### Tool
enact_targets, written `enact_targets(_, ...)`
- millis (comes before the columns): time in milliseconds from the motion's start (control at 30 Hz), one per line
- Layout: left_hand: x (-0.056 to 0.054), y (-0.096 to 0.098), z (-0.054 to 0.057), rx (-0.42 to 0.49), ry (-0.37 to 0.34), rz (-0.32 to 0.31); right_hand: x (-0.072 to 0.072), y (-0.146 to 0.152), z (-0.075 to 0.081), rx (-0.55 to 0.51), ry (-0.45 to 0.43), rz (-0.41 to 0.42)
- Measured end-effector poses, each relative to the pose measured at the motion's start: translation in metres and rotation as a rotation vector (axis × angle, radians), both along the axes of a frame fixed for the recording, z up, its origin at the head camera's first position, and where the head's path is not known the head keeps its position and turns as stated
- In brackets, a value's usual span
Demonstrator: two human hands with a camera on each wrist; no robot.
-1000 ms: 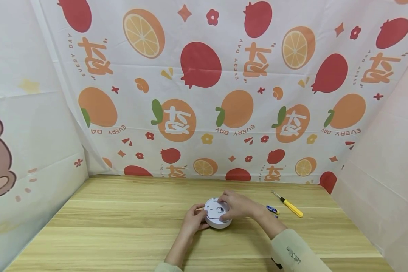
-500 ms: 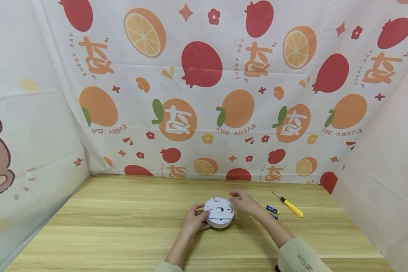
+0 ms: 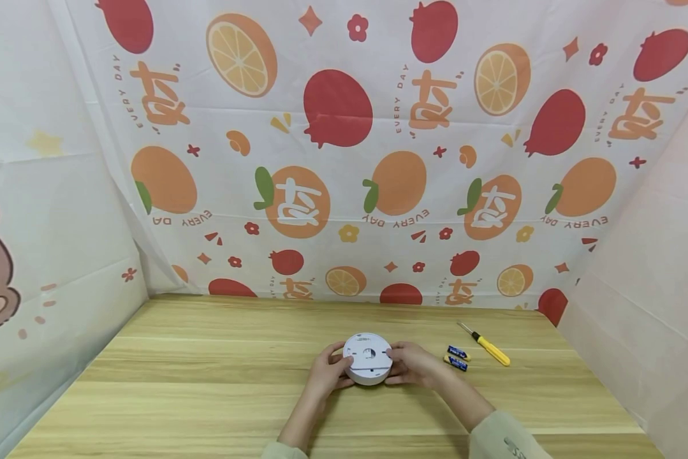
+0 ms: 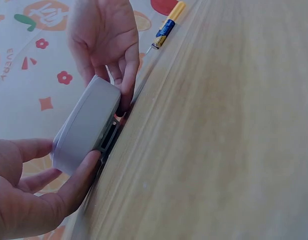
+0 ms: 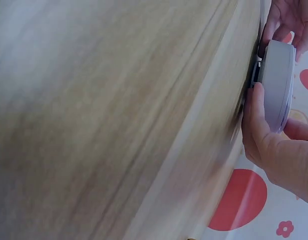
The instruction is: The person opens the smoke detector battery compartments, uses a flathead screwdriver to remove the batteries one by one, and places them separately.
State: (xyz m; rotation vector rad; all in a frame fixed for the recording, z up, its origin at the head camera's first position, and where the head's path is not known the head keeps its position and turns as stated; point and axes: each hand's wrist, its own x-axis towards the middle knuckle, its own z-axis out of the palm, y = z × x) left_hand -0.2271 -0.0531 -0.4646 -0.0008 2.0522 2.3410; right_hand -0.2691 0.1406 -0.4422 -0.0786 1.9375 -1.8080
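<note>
A round white smoke detector (image 3: 369, 376) is held just over the table, its flat back plate with a central hole facing up. My left hand (image 3: 323, 370) grips its left edge, thumb on the top face in the head view. On the opposite edge, my right hand (image 3: 417, 364) holds it between thumb and fingers. From the left wrist view the smooth side wall (image 4: 88, 120) shows, and a dark slotted part (image 4: 109, 135) sticks out underneath. The right wrist view has the right hand's fingers under the detector (image 5: 278, 75). Most of the underside is hidden.
Two blue-and-yellow batteries (image 3: 455, 363) lie to the right of the right hand. Beyond them is a yellow-handled screwdriver (image 3: 491, 350). The wooden table (image 3: 206, 376) meets a fruit-print cloth (image 3: 344, 191) at the back, with pale cloth walls at both sides.
My right hand has left the top face of the detector, swung off to the right, and come back onto its right edge. The left hand keeps its grip. Both batteries now show fully.
</note>
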Motion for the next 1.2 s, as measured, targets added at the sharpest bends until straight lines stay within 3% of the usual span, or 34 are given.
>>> enact_targets(667, 0.0003, -0.0003, 0.0003, 0.002, 0.003, -0.027, -0.0017, -0.0058, -0.0028, 0.032, -0.04, -0.11)
enact_targets(1200, 0.0018, 0.0006, 0.0053, -0.002, -0.004, -0.006, -0.0017, -0.0083, -0.0016, 0.052, -0.034, -0.122)
